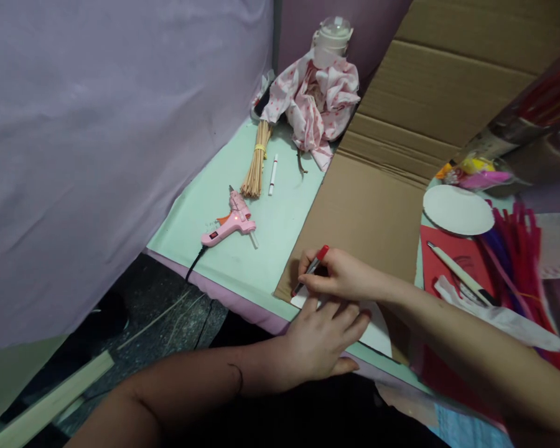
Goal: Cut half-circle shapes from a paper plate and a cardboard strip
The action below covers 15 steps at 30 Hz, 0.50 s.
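My right hand (pixel 333 274) grips a slim pen with a red cap end (pixel 318 257), its tip down at the left end of a white half-round piece of paper or card (pixel 378 330). Spread flat over that white piece, my left hand (pixel 326 339) presses it against the brown cardboard (pixel 368 205). The fingers of the left hand are apart and hold nothing. Part of the white piece is hidden under both hands. The cardboard lies on the table near its front edge.
Left on the mint tabletop (pixel 289 230) lie a pink glue gun (pixel 233 221) with a cord, a bundle of sticks (pixel 258 162) and a white marker (pixel 273 175). Crumpled spotted cloth (pixel 324 99) sits behind. At right are a white disc (pixel 458 210), a utility knife (pixel 462 274) and pipe cleaners (pixel 518 249).
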Available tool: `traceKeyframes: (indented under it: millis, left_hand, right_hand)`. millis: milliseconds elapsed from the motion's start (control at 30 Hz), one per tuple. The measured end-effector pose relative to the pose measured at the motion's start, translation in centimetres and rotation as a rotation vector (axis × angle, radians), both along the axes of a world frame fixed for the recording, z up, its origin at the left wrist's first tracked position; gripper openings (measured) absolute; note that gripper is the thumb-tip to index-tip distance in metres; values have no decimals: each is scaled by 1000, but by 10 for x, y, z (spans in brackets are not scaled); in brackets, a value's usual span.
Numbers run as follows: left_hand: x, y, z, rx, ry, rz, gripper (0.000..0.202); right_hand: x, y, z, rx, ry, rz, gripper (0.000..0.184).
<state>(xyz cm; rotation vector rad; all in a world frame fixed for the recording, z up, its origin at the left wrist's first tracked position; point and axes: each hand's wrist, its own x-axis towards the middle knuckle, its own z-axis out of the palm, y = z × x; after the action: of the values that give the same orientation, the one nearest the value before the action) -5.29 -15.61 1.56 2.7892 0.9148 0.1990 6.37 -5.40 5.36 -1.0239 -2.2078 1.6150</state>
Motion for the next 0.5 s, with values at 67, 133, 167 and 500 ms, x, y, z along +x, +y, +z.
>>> traceKeyframes:
  millis: [67, 133, 167, 500]
  left_hand:
    - [0, 1, 0, 0, -2, -1, 69]
    - [0, 1, 1, 7, -2, 2, 69]
    - [0, 1, 1, 12, -1, 6, 69]
    - [1, 2, 0, 43, 19, 5, 72]
  right_hand:
    - [1, 0, 0, 2, 1, -10, 6]
    - [2, 0, -1, 7, -2, -17, 6]
    - [2, 0, -1, 8, -1, -19, 6]
    - [13, 3, -2, -10, 17, -87, 8]
